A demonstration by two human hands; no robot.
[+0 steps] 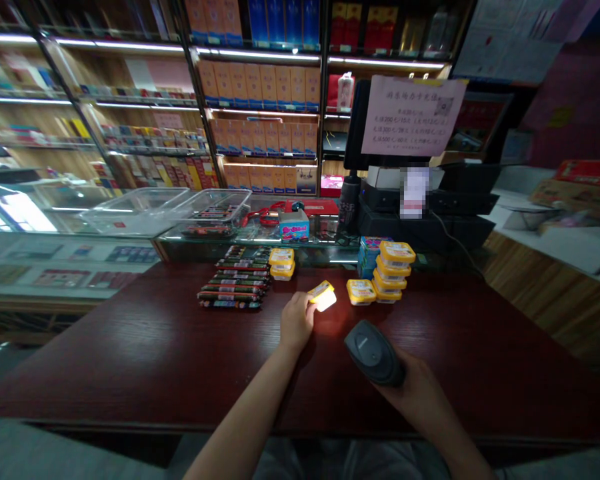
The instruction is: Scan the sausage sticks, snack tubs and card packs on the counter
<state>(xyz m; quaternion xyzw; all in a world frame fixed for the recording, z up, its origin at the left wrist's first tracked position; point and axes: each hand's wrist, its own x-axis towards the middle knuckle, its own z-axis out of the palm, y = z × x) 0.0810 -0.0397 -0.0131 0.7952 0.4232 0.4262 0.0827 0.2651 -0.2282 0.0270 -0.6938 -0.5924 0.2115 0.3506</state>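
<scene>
My left hand (297, 321) pinches a small yellow-lidded tub (323, 297), tilted above the dark wooden table, its side lit brightly. In my right hand (416, 383) is a dark grey barcode scanner (373, 353), its head pointing toward that tub; the fingers around its handle are partly hidden. Beyond the scanner, one more yellow-lidded tub (361, 292) lies beside a stack of like tubs (394, 270). Left of my left hand, two tubs (282, 263) stand piled next to a row of thin dark packaged sticks (237, 277).
Behind the table runs a glass counter with clear plastic bins (213, 207), a small blue-pink box (295, 227) and a dark bottle (349, 200). A blue box (371, 257) stands behind the stack. A monitor with a pink paper sign (413, 117) rises at the back right. Stocked shelves fill the background.
</scene>
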